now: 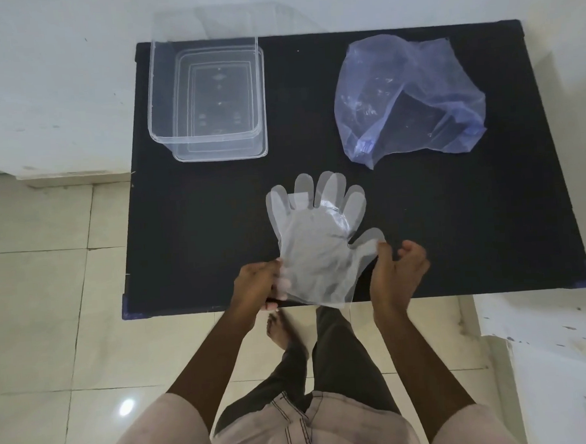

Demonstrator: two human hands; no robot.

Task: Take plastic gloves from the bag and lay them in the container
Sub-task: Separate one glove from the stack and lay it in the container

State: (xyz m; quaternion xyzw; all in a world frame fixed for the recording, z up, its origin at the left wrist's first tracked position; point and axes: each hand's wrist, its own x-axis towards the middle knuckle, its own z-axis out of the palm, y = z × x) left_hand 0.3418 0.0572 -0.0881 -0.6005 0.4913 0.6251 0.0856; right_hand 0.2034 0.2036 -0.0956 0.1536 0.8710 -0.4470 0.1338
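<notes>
Clear plastic gloves [316,241], at least two stacked a little askew, lie spread flat near the front edge of the black table [456,218], fingers pointing away from me. My left hand [259,284] pinches the cuff at its left side. My right hand [395,270] pinches the thumb tip of the gloves on the right. A clear rectangular container [207,100] stands at the back left of the table with nothing visible inside. A crumpled bluish plastic bag [411,98] lies at the back right, its mouth facing the front.
The table stands against a white wall, with tiled floor to the left and below. My legs and a bare foot [279,329] are under the front edge. A white ledge [549,343] sits at the right.
</notes>
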